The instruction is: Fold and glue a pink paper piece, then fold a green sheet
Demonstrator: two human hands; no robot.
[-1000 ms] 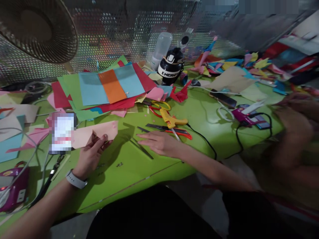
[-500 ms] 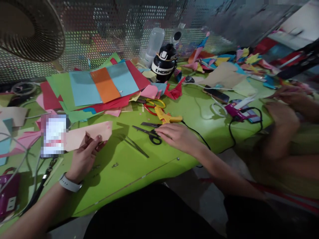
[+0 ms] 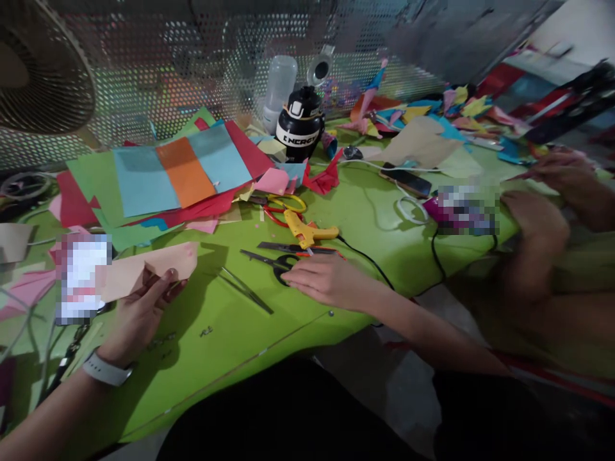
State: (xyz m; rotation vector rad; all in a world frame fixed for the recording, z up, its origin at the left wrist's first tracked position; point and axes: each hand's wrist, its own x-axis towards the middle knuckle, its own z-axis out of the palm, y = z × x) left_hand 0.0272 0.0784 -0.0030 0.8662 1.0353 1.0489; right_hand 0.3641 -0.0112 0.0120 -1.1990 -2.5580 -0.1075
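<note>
My left hand (image 3: 144, 307) pinches a folded strip of pale peach paper (image 3: 158, 269) between thumb and fingers, raised over the green table. My right hand (image 3: 321, 278) reaches in with its fingers stretched out, fingertips at the handle loops of black scissors (image 3: 276, 260); the scissors lie flat, and the thumb is mostly hidden. Just behind the scissors lies a utility knife (image 3: 278, 247), partly covered by the hand. A yellow glue gun (image 3: 307, 232) rests beyond it. Metal tweezers (image 3: 246, 290) lie on the table between my two hands.
Stacked coloured paper (image 3: 182, 169), a black bottle (image 3: 298, 125) and red-and-yellow-handled scissors (image 3: 286, 205) are farther back. A phone (image 3: 407, 179) and a co-worker's hands (image 3: 552, 198) are at right. A blurred-out bright screen (image 3: 84, 275) stands left, a fan (image 3: 43, 70) behind.
My right hand has moved from over the utility knife toward me, down to the scissors' handle. The knife shows more now. My left hand still holds the paper; the view has shifted slightly.
</note>
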